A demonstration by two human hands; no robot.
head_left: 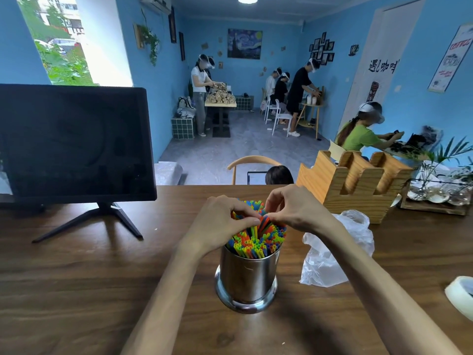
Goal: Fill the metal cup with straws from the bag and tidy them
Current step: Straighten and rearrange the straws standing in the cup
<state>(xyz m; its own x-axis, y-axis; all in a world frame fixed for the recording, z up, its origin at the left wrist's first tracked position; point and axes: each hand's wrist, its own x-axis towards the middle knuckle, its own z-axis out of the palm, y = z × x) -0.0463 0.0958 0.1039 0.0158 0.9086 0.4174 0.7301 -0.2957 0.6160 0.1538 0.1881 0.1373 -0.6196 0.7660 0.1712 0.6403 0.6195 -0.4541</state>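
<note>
A shiny metal cup (247,275) stands upright on the wooden table (76,278), packed with several colourful straws (258,243). My left hand (222,221) is over the cup's left side, thumb and fingers pinching straw tops. From the right, my right hand (294,208) reaches in, its fingers curled round the tops of the far straws. The two hands meet above the bundle and hide its middle. A crumpled clear plastic bag (335,249) lies to the right of the cup; I cannot tell what is inside it.
A dark monitor (74,142) on a stand occupies the table's left. A wooden holder (355,180) stands at the back right, with a tray of shells and a plant (435,196) beyond it. A white roll (460,295) sits at the right edge. Several people work in the room behind.
</note>
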